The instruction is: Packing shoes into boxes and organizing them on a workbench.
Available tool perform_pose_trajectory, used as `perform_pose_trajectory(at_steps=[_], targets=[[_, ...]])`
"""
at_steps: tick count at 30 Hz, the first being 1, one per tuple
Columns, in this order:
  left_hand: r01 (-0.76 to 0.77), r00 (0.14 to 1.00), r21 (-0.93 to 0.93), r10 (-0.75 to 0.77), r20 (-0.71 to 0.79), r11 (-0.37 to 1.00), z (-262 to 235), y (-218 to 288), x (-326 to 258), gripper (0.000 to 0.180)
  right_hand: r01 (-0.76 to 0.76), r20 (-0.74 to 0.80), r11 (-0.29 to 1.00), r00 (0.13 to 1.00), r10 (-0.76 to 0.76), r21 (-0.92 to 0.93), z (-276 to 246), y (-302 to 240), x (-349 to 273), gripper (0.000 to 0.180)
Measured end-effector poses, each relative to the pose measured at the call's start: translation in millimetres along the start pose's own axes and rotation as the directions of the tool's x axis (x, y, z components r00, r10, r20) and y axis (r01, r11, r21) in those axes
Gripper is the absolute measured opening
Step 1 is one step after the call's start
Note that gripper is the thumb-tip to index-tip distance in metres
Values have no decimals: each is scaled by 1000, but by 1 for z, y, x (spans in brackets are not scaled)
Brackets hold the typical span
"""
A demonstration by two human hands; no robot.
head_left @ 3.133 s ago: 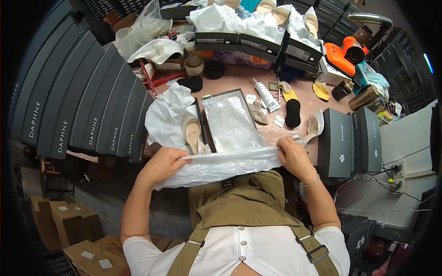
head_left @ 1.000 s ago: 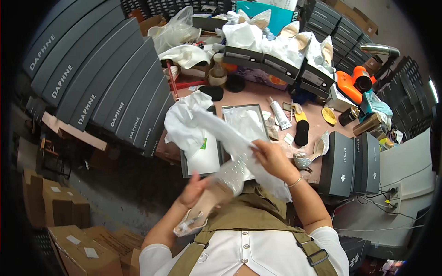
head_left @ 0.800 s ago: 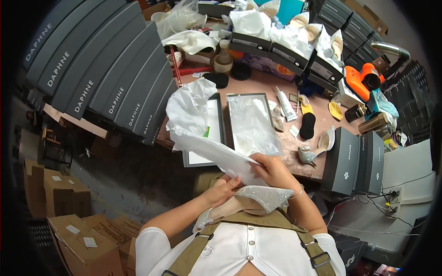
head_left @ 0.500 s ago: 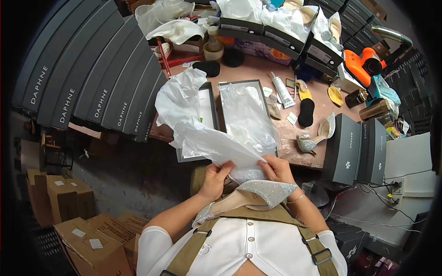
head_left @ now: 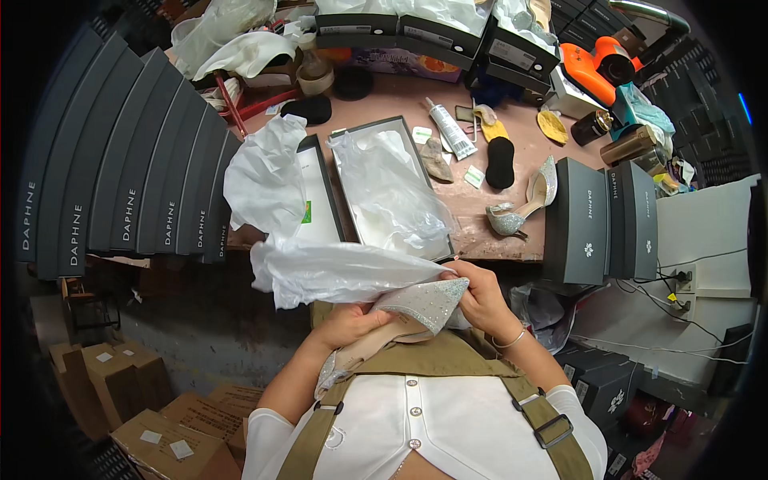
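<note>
We see the left hand [head_left: 352, 322] closed around the middle of a shoe [head_left: 428, 310], its thumb lying along the inner side. The shoe is in front of the apron [head_left: 416, 356], its glittery pointed toe aimed right and its other end slanting down to the left of the grip. At the toe, the right hand [head_left: 474, 298] pinches one corner of a sheet [head_left: 336, 270]; we cannot tell whether those fingers also touch the shoe. From that pinch the sheet stretches leftward, just beyond the left hand.

Past the grip, on the table [head_left: 376, 100], we find a lined box [head_left: 398, 122], with a tray [head_left: 318, 184] just left of it and crumpled paper [head_left: 268, 180] over the tray's left part. Beyond the right hand and a little to its right, we see the other shoe [head_left: 524, 206]; farther out lie a black pad [head_left: 501, 164] and a tube [head_left: 452, 130]. Well left of both hands, dark cartons [head_left: 136, 160] stand in a row.
</note>
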State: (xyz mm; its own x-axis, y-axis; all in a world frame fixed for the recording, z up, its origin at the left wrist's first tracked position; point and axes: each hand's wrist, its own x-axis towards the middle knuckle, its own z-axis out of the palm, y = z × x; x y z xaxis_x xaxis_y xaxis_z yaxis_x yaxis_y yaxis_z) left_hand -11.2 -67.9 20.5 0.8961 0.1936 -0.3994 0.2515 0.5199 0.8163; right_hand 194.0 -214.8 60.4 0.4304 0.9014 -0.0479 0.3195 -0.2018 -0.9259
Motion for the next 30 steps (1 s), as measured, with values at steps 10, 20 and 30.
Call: perform_pose_trajectory(at_steps=[10, 20, 30], targets=[[-92, 990, 427, 128, -57, 900, -2, -1, -10, 44, -103, 49, 985, 994, 97, 139, -15, -15, -4, 19], [-75, 972, 732, 215, -99, 677, -18, -20, -2, 33, 78, 99, 992, 993, -68, -102, -32, -21, 4, 34], [-290, 934, 318, 340, -114, 903, -25, 38, 40, 57, 718, 343, 447, 667, -661, -534, 12, -53, 53, 19]])
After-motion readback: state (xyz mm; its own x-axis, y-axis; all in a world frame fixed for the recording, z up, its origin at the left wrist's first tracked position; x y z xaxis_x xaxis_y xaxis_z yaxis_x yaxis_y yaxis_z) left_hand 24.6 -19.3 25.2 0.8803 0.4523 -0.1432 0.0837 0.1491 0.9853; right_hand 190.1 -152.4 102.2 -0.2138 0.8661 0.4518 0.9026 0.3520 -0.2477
